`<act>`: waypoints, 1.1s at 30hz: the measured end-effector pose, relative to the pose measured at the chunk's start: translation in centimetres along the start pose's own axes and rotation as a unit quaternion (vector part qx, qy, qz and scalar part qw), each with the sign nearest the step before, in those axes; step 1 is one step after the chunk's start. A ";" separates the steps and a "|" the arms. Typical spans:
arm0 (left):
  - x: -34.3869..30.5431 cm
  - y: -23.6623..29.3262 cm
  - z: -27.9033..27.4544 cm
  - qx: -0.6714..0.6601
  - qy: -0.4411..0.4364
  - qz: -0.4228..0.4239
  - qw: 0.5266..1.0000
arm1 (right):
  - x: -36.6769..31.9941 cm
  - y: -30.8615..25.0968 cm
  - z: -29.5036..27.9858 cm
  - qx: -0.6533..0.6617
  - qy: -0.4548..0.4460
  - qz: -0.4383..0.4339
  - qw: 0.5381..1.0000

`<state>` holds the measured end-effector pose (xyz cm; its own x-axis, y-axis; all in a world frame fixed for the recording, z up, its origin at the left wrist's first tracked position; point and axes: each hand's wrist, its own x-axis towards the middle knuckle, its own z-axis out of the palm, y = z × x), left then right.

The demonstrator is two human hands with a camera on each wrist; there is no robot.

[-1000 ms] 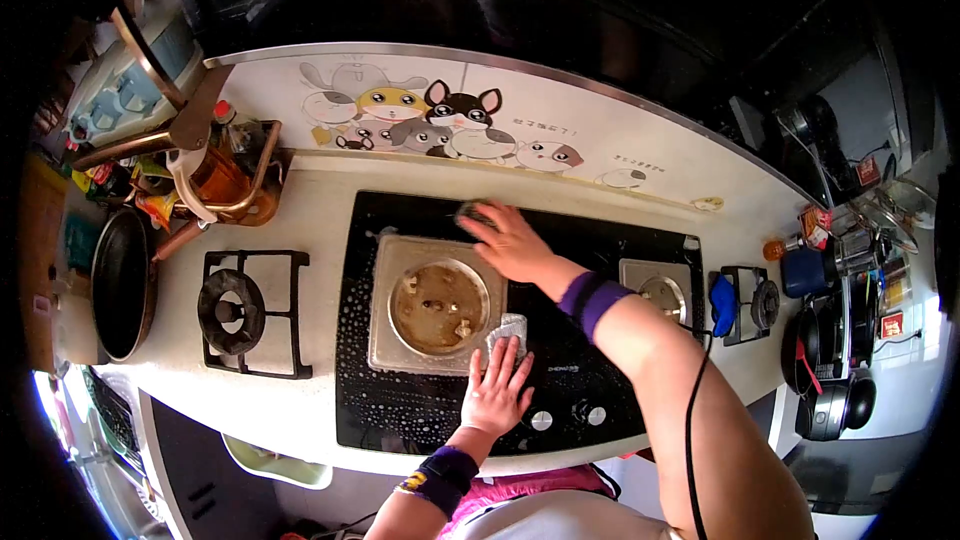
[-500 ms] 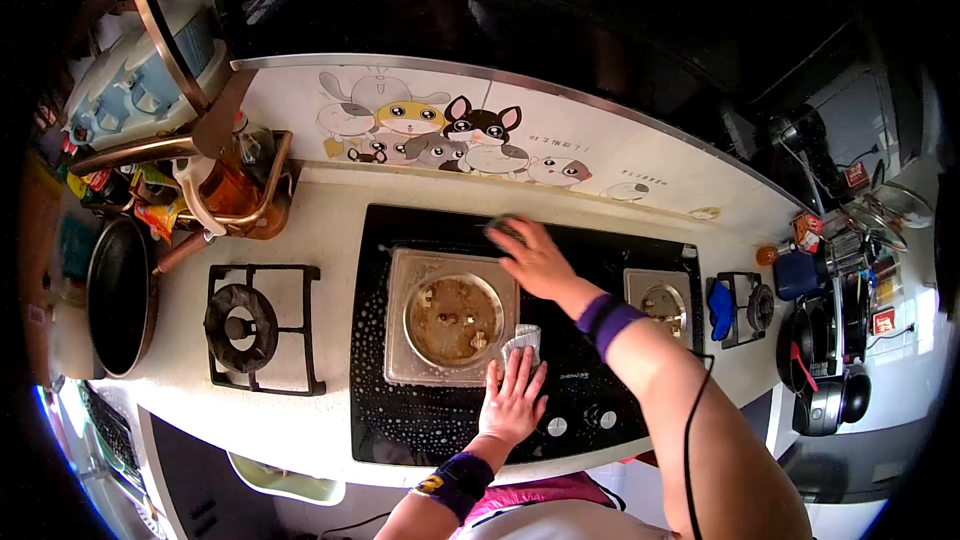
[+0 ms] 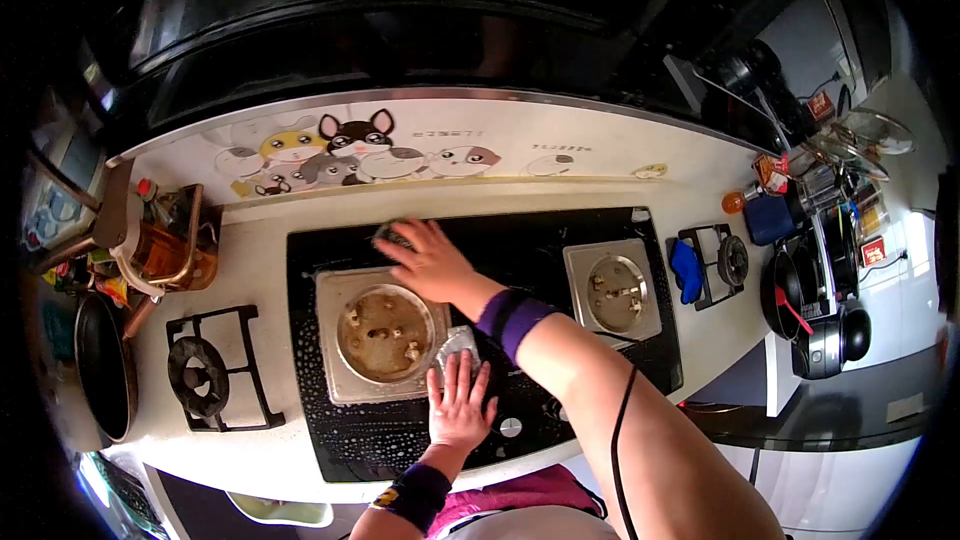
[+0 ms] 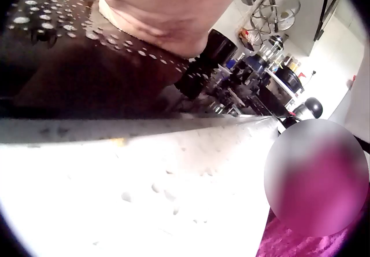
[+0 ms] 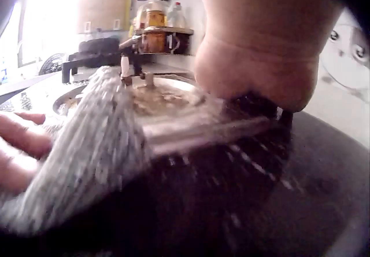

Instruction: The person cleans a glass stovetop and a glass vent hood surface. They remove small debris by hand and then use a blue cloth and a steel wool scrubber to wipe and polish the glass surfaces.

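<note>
Behind the left burner plate [image 3: 334, 340], my right hand [image 3: 435, 265] holds a small dark scrubber [image 3: 387, 234] against the black glass cooktop [image 3: 520, 350]. My left hand [image 3: 460, 412] lies palm down, fingers extended on a grey cloth [image 3: 457, 342] at the plate's right front corner. The cloth [image 5: 92, 153] fills the left of the right wrist view, with fingers of my left hand [image 5: 20, 153] beside it. Foamy droplets cover the cooktop's left and front parts. Brown residue and pale bits show in the round burner well [image 3: 385, 335].
A detached black pan support [image 3: 255, 370] and burner ring stand on the counter at left, near a frying pan [image 3: 103, 365] and a bottle rack [image 3: 165, 255]. At right are another support [image 3: 708, 275], a blue cloth [image 3: 686, 270] and pans. A cable crosses my right arm.
The head view has shifted, so the cooktop appears farther left. Relative to the burner plate, my right hand has moved left along its back edge with the scrubber. My left hand remains on the cloth.
</note>
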<state>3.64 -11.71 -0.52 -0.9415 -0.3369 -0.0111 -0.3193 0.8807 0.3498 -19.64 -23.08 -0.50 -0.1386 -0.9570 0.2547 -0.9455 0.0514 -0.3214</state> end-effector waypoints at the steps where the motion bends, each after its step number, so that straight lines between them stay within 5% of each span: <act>1: 0.0 0.1 -0.2 0.002 -0.008 -0.003 1.000 | -1.7 1.5 -1.3 -0.026 0.008 0.016 0.999; 8: 0.3 0.8 -0.4 0.011 -0.008 -0.011 1.000 | -16.2 15.7 -11.2 -0.127 -0.089 0.273 0.950; 14: 0.5 1.7 -0.7 0.055 -0.017 -0.025 0.998 | -23.2 23.0 -16.0 -0.120 -0.097 0.382 0.911; 22: 0.7 2.2 -0.5 0.066 -0.002 -0.021 0.998 | -19.6 18.6 -13.2 -0.038 -0.088 0.184 0.978; 25: 0.6 2.2 -0.2 0.070 0.005 -0.018 0.997 | -21.5 21.0 -14.6 -0.050 -0.075 0.175 0.980; 30: 0.8 2.7 -0.3 0.092 -0.006 -0.028 0.995 | -29.5 27.9 -18.7 -0.126 -0.021 0.286 0.950; 33: 0.8 2.7 -0.2 0.091 0.000 -0.026 0.996 | -33.4 26.9 -19.3 -0.128 -0.001 0.250 0.960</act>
<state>2.08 -9.67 0.58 -0.9233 -0.3833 -0.0250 -0.3816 0.9079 0.1738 -46.13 15.80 -0.11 -0.5930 -0.7953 0.1261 -0.8029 0.5721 -0.1675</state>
